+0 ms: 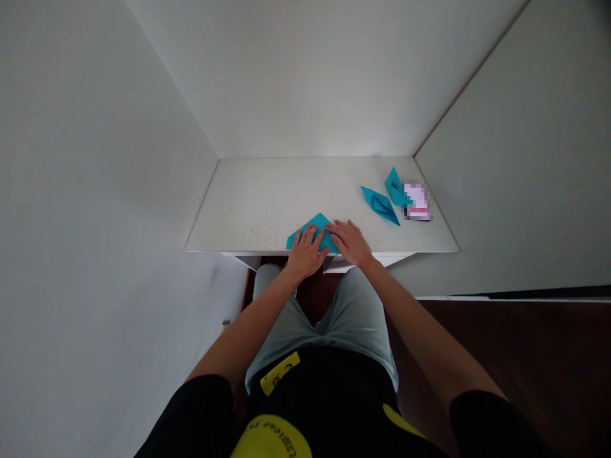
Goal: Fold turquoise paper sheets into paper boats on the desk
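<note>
A sheet of blue paper, folded to a peak at its far side, lies flat at the front edge of the white tabletop. Across its left and middle part rests my left hand, fingers spread and pointing away from me. My right hand lies on the paper's right side, its fingers stretched out toward the left. Both palms hide much of the paper. Two folded blue paper boats are off to the right: one paper boat nearer to me, the other paper boat behind it.
A pink and white item, blurred out, lies at the right end of the white tabletop, touching or just beside the farther boat. Walls close in the tabletop at left, back and right. My legs are under its front edge.
</note>
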Motion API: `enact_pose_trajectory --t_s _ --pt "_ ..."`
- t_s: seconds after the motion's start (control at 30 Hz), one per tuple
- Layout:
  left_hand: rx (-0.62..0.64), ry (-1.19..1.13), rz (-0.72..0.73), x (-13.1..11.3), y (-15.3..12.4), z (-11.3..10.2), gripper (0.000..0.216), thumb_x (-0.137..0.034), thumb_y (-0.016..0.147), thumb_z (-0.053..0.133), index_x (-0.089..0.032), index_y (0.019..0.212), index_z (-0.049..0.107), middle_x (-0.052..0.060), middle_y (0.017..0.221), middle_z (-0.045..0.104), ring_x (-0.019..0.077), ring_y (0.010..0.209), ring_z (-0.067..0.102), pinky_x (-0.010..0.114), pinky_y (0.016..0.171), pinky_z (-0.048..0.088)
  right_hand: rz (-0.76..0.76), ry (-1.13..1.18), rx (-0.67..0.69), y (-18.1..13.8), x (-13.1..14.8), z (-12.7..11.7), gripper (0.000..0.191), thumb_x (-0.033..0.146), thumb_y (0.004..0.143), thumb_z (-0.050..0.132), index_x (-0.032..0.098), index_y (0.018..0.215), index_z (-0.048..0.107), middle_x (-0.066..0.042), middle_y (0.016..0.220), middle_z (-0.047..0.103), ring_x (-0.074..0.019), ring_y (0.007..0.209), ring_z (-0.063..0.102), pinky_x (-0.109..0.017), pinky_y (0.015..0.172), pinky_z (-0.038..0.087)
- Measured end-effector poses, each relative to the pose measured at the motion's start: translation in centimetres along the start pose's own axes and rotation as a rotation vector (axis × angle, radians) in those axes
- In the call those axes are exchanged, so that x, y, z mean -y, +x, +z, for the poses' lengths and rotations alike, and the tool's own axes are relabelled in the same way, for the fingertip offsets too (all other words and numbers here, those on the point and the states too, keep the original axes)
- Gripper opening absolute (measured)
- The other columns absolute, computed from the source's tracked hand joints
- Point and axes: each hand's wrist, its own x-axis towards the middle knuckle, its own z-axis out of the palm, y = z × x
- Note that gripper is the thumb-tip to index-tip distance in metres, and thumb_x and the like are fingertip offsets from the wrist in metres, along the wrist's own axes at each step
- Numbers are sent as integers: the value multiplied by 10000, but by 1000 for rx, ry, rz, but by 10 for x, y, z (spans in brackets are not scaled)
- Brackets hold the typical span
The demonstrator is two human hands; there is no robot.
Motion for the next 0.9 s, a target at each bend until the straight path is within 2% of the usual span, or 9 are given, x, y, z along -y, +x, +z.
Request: enact_pose_trajectory --t_s 0.1,0.23,0.4,0.53,0.63,0.73,0.8,0.9 --pt "19 40 -11 1 -3 -1 630 -508 1142 413 -173 1660 542 164 1787 445 344 1720 299 651 1410 185 -12 -18 -8 10 11 8 583 463 1176 284 274 1602 635 -59 1674 617 -279 1656 445 -622 1399 239" --pt "26 76 -42 -1 -6 -1 594 -487 1144 416 -190 1636 565 148 1769 478 342 1719 302 740 1387 174 -67 -67 81 28 21 19 679 541 1176 241 202 1687 533 -89 1761 495 -276 1676 414 -600 1429 164" --pt "-18 63 10 4 -12 4 643 -520 1152 399 -183 1689 505 120 1770 483 341 1720 302 689 1409 170 21 -134 55 40 17 22 689 551 1171 238 220 1724 481 -76 1792 441 -319 1692 381 -646 1417 177" --pt "-27 46 13 11 -21 2 706 -543 1146 414 -146 1728 445 125 1786 453 341 1719 305 601 1420 206 41 -165 42 44 13 21 690 546 1161 299 191 1725 476 -81 1801 429 -357 1711 329 -661 1414 167" --pt "-33 23 33 18 -28 -5 725 -537 1128 478 -154 1741 426 116 1795 436 312 1698 361 527 1409 269 17 -116 27 44 13 18 669 512 1164 307 156 1690 517 -112 1777 473 -352 1688 376 -640 1403 218" --pt "-39 7 14 25 -33 -14 628 -495 1125 517 -209 1684 529 96 1762 492 298 1648 453 495 1340 389 -50 -42 -52 33 10 9 598 494 1168 340 179 1586 630 -135 1642 642 -312 1544 572 -567 1364 324" --pt "-28 1 -7 28 -33 -21 575 -484 1122 544 -224 1632 592 94 1731 536 307 1610 506 501 1265 469 -120 -23 -68 17 5 2 549 559 1139 458 217 1494 701 -129 1537 727 -314 1427 666 -554 1316 383" --pt "9 6 8 32 -31 -31 577 -502 1086 633 -215 1586 638 104 1695 580 335 1557 565 520 1197 525 -213 -24 -20 -11 -4 -6 633 681 1008 686 233 1453 728 -142 1548 718 -352 1415 677 -565 1254 437"
